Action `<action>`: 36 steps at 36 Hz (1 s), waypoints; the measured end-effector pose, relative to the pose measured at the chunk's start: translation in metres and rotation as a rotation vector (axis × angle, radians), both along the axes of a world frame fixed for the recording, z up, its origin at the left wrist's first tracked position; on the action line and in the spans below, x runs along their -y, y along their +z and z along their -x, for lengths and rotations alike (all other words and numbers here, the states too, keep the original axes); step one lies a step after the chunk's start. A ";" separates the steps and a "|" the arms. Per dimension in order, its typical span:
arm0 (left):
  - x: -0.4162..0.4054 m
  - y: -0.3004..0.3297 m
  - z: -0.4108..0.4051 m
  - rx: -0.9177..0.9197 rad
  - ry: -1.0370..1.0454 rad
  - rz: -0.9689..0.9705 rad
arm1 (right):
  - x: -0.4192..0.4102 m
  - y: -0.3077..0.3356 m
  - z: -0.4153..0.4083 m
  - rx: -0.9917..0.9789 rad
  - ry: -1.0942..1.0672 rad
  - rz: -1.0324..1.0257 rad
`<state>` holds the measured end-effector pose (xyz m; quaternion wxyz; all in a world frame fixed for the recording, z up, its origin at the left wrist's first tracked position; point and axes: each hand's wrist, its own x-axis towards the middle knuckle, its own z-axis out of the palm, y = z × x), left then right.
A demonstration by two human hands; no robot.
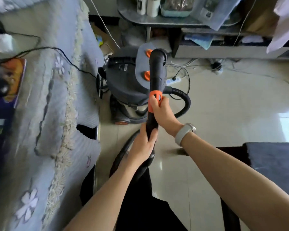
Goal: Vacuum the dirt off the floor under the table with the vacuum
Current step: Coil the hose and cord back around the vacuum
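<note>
Both hands on the vacuum wand (154, 90)
Left hand (144, 145) grips low, right hand (162, 110) wraps the orange collar (canister (125, 84) just beyond); bare floor (223, 105) opens rightward

Both hands grip the black vacuum wand (154, 77): left hand (144, 144) wrapped low on the black handle, right hand (162, 110) around the orange collar (154, 101), pale watch (184, 132) on that wrist. Wand's open end points up-frame. Dark canister vacuum (125, 84) stands on the tiled floor (223, 105) behind, hose (183, 99) looping right. Blue-grey cloth-covered counter (48, 97) at left; power strip (173, 80) beyond.
</note>
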<state>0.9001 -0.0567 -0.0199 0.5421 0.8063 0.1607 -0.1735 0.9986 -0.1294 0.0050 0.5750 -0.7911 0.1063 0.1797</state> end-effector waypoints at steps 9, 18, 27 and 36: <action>-0.056 -0.005 -0.075 0.069 0.102 -0.206 | -0.038 -0.013 -0.088 0.031 0.225 0.152; -0.102 -0.020 -0.132 0.110 0.242 -0.271 | -0.039 -0.056 -0.150 0.049 0.202 0.278; -0.092 -0.048 -0.164 0.060 0.287 -0.289 | -0.007 -0.122 -0.207 0.138 0.505 0.730; -0.077 -0.059 -0.202 0.035 0.381 -0.290 | 0.018 -0.127 -0.241 0.591 1.032 0.772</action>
